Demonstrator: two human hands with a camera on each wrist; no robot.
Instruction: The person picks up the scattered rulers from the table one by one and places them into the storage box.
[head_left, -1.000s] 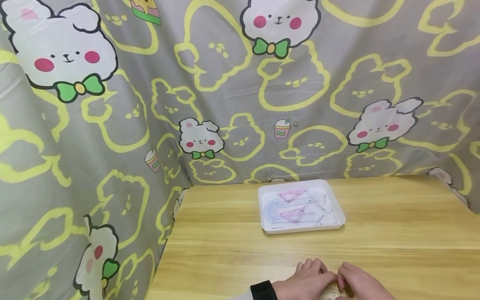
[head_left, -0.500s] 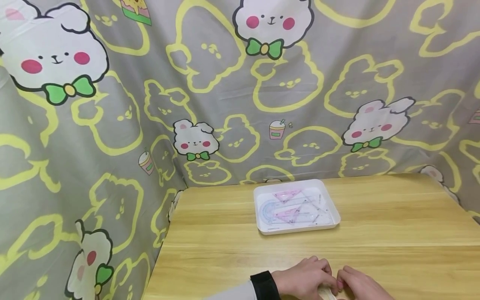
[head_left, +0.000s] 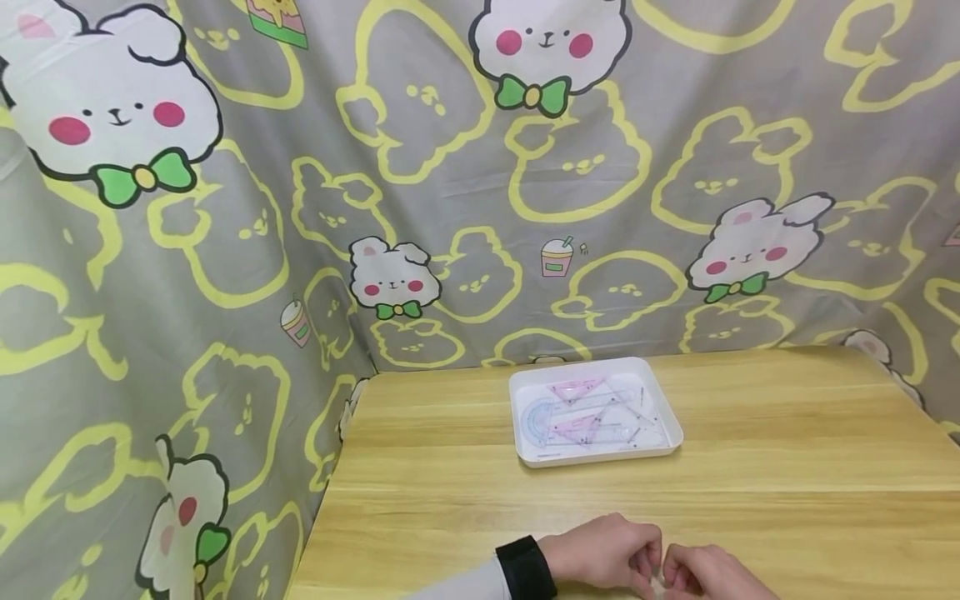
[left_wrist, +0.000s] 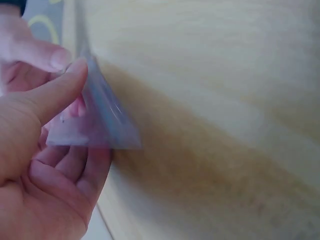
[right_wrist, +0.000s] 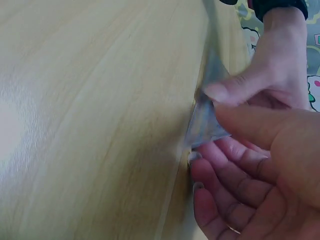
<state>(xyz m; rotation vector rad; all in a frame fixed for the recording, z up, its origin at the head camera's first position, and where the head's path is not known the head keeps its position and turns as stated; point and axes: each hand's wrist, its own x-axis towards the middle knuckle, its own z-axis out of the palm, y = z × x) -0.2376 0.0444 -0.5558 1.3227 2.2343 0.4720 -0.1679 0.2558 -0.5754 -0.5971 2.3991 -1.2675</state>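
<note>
At the bottom of the head view, my left hand [head_left: 600, 552] and right hand [head_left: 712, 573] are close together, low over the table. Between them is a clear, bendy plastic pouch [left_wrist: 95, 127] with bluish and pinkish tints, blurred in the left wrist view. My left thumb and curled fingers pinch one side of it. The right wrist view has the pouch [right_wrist: 204, 125] pinched by my right thumb and fingers too, with the left hand just beyond. Whether anything is inside the pouch I cannot tell. In the head view the hands hide most of it.
A white tray [head_left: 600, 457] stands farther back on the wooden table [head_left: 435, 467]. In it lie pink set squares [head_left: 581, 427], a bluish protractor [head_left: 537, 421] and clear rulers. Grey patterned curtains [head_left: 465, 192] close off the back and left side.
My left hand has turned from lying knuckles-forward to a more sideways pinch, and both hands' fingers have drawn in around the pouch. The tray has stayed put; the head view has shifted slightly.
</note>
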